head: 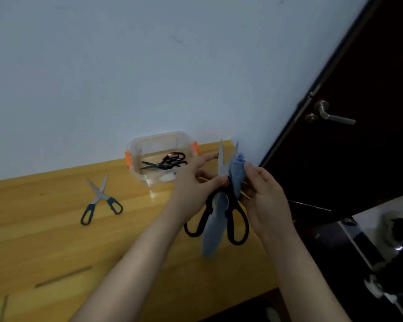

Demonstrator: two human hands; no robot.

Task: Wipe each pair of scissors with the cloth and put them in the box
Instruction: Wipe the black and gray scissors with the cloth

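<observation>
Left grip (191, 183) holds scissors (221, 162) over table (56, 240) near door (363, 66).

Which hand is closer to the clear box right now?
Left. The left hand holds the black scissors right beside the box, fingertips near its right end; the right hand holds the blue cloth farther right, beyond the blades.

Wood table (44, 240) w/ teal scissors (99, 195) & clear box (159, 135) on it.
</observation>
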